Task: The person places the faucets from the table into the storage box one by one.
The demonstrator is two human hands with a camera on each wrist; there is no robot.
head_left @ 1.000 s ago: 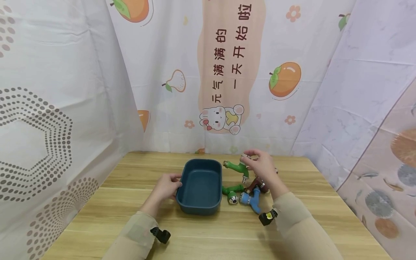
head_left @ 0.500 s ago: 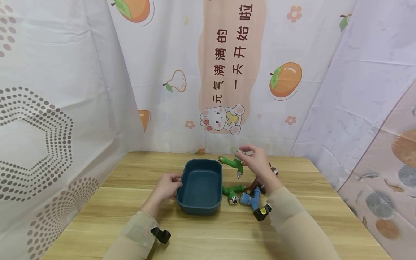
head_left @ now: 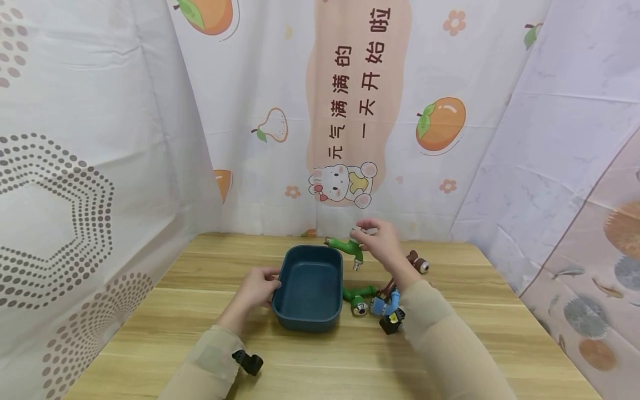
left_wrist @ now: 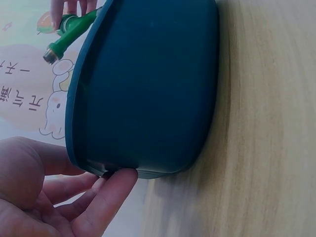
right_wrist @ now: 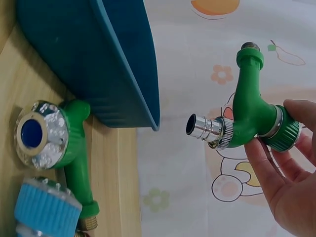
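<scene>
Right fingers [right_wrist: 276, 163] pinching green tap [head_left: 345, 248]; left fingers [left_wrist: 106, 197] curled on tub [head_left: 310, 265] rim

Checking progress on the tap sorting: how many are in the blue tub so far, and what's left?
Done: nothing; the dark blue plastic tub looks empty. In hand: the right hand holds a green plastic tap above the tub's far right corner, and the left hand grips the tub's left rim. Left on the wooden table: another green tap, a light blue tap and brown ones.

Both arms wear snug beige sleeves, each with a small black camera clip strapped at the wrist.
</scene>
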